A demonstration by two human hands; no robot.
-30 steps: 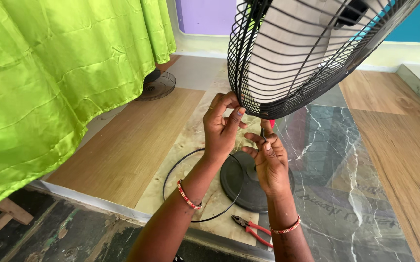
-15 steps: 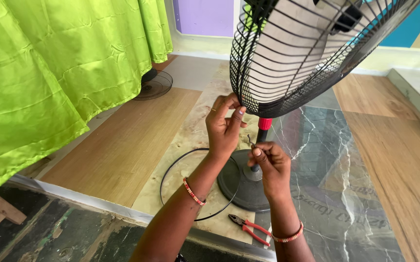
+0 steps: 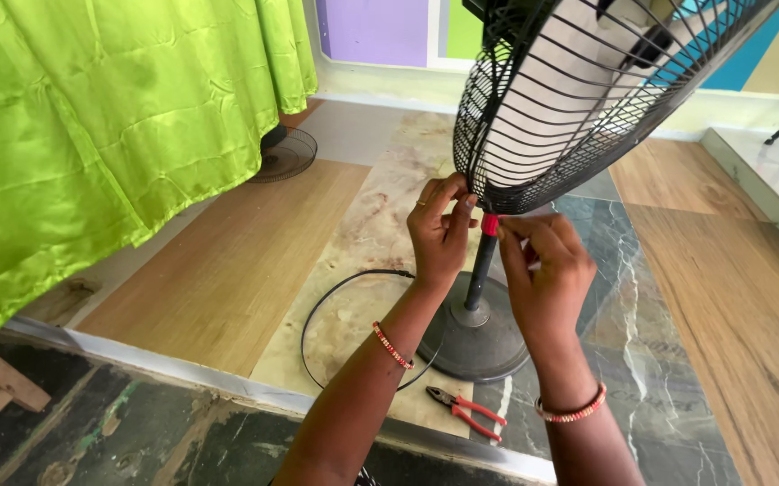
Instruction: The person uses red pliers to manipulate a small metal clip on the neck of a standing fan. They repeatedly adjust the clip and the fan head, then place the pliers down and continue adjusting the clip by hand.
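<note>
Pedestal fan (image 3: 579, 99) under work at the lower rim of its black wire grille. The left hand (image 3: 439, 236) pinches the bottom edge of the grille between thumb and fingertips; the right hand (image 3: 547, 270), just across the pole from it, is curled with its fingers drawn together at the same spot, but whether they press on a clip, a screw or only the rim cannot be told, since the fingers hide it. Directly below the two grips sits the red collar (image 3: 489, 224) of the black pole (image 3: 478, 279), and below that the round grey base (image 3: 475, 340). The step in hand appears to be the fastening or freeing of the grille at its lowest point; the next move would call for a steady hold with the left hand while the right works the small part, and perhaps for the tool. Red-handled pliers (image 3: 467, 412) lie on the floor below the right wrist, near the base; a thin black ring (image 3: 317, 317) lies flat beneath the left forearm, partly under the base. The floor (image 3: 227, 270) is a patchwork of wood-look, beige marble and dark marble panels. Well to the left of the grips hangs a bright green cloth (image 3: 92, 117), with another wire grille (image 3: 283, 153) lying at its hem; beyond are purple and teal walls
</note>
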